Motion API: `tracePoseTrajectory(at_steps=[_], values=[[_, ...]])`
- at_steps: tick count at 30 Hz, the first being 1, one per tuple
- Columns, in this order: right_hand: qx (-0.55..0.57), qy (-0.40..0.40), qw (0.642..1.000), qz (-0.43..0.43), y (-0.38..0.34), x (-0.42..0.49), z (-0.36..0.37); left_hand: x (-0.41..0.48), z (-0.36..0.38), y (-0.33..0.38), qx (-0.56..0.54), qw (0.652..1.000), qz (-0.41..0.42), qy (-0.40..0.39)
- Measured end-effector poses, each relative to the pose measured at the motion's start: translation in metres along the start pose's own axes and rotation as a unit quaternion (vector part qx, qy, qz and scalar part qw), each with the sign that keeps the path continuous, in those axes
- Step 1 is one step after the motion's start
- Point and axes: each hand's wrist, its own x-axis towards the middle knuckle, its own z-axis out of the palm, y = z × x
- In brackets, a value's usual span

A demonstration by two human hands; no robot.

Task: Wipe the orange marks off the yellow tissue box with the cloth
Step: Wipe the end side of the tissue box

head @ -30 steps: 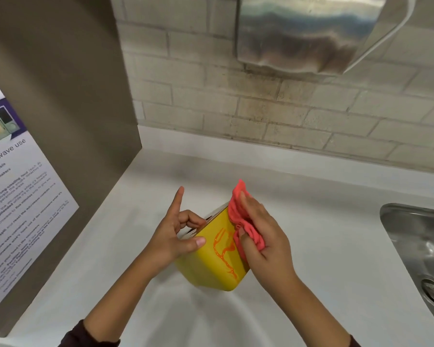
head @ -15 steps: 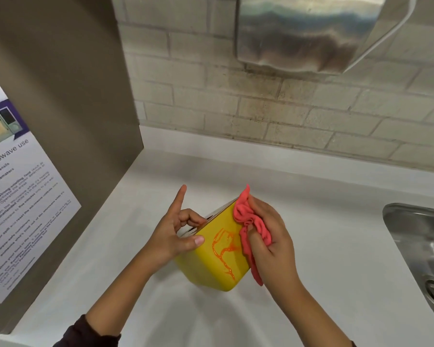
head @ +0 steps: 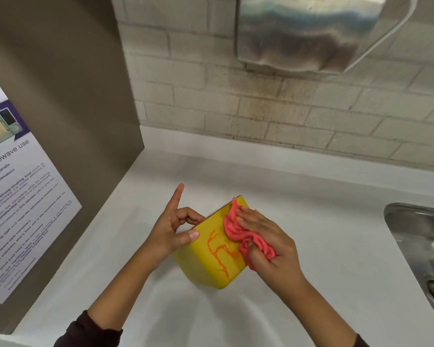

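Observation:
A yellow tissue box (head: 203,266) is held tilted above the white counter, one face turned up toward me. Orange marks (head: 218,249) run in branching lines across that face. My left hand (head: 172,229) grips the box's left edge between thumb and curled fingers, with the index finger pointing up. My right hand (head: 268,244) holds a bunched pink-red cloth (head: 238,231) and presses it against the upper right part of the marked face. The cloth covers that part of the box.
The white counter (head: 236,316) runs to a brick wall. A steel sink (head: 426,249) lies at the right edge. A grey panel with a microwave-use notice (head: 18,196) stands at the left. A steel dispenser (head: 308,31) hangs on the wall above.
My right hand has swung the cloth from the box's right edge up onto the marked face. The box has tilted so that face lies flatter. The left hand keeps its grip.

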Motion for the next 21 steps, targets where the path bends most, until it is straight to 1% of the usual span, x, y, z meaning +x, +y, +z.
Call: tracePoseTrajectory(at_steps=[4,5,7,11,13,15,17,19,21], values=[[0.064,0.07,0.985,0.142,-0.013,0.004,0.019,-0.001,0.0,0.0,0.008,1.0,0.007,-0.003],[0.061,0.075,0.983,0.158,-0.017,0.006,0.023,-0.001,0.0,0.0,0.011,1.0,0.01,-0.004],[0.029,0.065,0.987,0.141,-0.025,0.007,0.03,-0.002,0.002,0.0,0.014,1.0,0.016,0.001],[-0.023,-0.003,0.999,0.038,-0.027,0.005,0.029,-0.002,0.005,0.001,0.003,1.0,0.02,0.018],[-0.019,-0.046,0.999,-0.01,-0.02,0.004,0.019,-0.001,0.004,0.003,-0.001,1.0,0.018,0.019],[0.004,-0.079,0.996,-0.034,-0.011,0.004,0.008,0.0,0.003,0.004,-0.001,1.0,0.017,0.012],[0.026,-0.071,0.997,-0.029,-0.006,0.005,0.002,-0.001,0.002,0.004,0.001,1.0,0.016,0.003],[0.049,-0.023,0.999,-0.001,-0.004,0.004,0.005,-0.001,0.001,0.004,0.001,1.0,0.014,0.0],[0.066,0.039,0.996,0.049,-0.007,0.002,0.013,-0.002,0.001,0.004,0.006,1.0,0.014,-0.003]])
